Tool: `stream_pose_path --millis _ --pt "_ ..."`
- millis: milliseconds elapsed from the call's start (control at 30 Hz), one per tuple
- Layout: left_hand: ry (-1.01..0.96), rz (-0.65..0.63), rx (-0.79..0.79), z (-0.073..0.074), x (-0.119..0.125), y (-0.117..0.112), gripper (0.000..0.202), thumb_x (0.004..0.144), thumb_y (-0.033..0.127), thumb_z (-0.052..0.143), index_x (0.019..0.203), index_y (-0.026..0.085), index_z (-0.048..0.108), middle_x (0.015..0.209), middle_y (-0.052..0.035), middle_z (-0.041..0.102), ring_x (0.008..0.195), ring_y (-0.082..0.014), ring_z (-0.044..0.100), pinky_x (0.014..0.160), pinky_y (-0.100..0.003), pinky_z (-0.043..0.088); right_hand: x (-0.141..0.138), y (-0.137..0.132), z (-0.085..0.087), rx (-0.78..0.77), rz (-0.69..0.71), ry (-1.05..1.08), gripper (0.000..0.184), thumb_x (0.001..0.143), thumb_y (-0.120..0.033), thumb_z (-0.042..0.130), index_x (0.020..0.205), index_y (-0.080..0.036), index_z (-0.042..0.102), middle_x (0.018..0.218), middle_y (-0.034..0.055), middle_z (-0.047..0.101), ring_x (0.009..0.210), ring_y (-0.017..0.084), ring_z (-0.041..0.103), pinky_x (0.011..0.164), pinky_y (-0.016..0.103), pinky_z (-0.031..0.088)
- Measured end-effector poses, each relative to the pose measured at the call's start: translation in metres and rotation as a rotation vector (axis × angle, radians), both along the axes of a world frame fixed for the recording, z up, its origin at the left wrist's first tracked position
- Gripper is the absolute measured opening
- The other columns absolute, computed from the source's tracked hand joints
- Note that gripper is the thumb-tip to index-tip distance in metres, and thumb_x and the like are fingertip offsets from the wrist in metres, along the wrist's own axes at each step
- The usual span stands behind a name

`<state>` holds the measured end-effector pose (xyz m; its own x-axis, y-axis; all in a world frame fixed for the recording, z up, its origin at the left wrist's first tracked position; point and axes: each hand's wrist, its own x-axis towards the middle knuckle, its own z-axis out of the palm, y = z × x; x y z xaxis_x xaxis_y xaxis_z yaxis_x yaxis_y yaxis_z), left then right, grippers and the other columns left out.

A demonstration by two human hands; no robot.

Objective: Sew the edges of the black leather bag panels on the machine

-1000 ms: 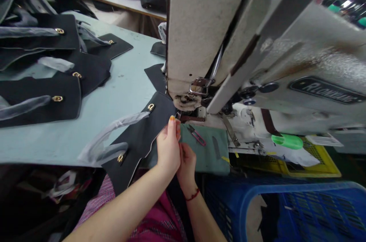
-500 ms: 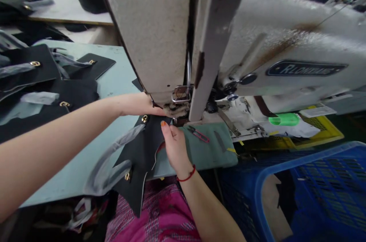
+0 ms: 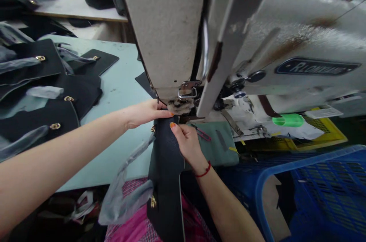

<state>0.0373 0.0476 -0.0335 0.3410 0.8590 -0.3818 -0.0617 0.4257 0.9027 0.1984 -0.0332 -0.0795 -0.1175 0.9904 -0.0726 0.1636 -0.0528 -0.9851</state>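
Observation:
A black leather bag panel [image 3: 167,154] runs from under the sewing machine head [image 3: 167,36] down over my lap. Gold-coloured fittings sit along its left side, and a handle wrapped in clear plastic [image 3: 122,181] hangs from them. My left hand [image 3: 151,113] grips the panel's upper end beside the presser area, thumb on top; its other fingers are partly hidden behind the machine head. On the panel's right edge, my right hand [image 3: 187,139] is closed with the thumb on the leather and fingers curled at the edge. The needle is hidden from view.
Several black bag panels with wrapped handles [image 3: 37,116] lie on the pale green table [image 3: 114,78] at left. Pink-handled thread snips [image 3: 203,134] rest right of the needle area. A blue plastic basket [image 3: 260,192] stands at lower right, near a yellow crate [image 3: 328,137].
The panel has turned straighter and hangs further down over my lap. Both hands have shifted slightly right, my left thumb now lying on the leather. The camera view has moved a little.

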Motion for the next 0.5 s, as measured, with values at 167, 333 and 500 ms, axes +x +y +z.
stream_pose_path --millis 167,333,500 --pt "0.059 0.083 0.065 -0.006 0.003 -0.008 0.02 0.058 0.011 0.084 0.076 0.017 0.075 0.074 -0.0029 0.073 0.085 -0.0253 0.07 0.074 -0.03 0.056 0.015 0.013 0.008 -0.065 0.11 0.038 0.047 0.088 -0.05 0.051 0.057 -0.019 0.034 0.056 -0.0034 0.03 0.052 0.007 0.028 0.045 0.02 0.02" --pt "0.394 0.052 0.409 -0.031 -0.012 -0.025 0.027 0.081 0.039 0.068 0.098 0.019 0.076 0.097 -0.0089 0.075 0.099 -0.0275 0.065 0.097 -0.038 0.048 0.036 0.01 0.029 -0.054 0.309 -0.037 0.044 0.09 -0.043 0.053 0.057 -0.019 0.038 0.056 -0.0042 0.033 0.051 0.007 0.031 0.044 0.018 0.021" --pt "0.746 0.232 0.784 -0.081 -0.037 -0.084 0.054 0.091 0.039 0.053 0.142 0.02 0.048 0.148 -0.0151 0.045 0.139 -0.0312 0.038 0.118 -0.05 0.026 0.054 -0.026 0.04 -0.051 0.34 -0.155 0.043 0.09 -0.035 0.055 0.057 -0.018 0.034 0.055 -0.0051 0.029 0.051 0.006 0.026 0.044 0.019 0.016"
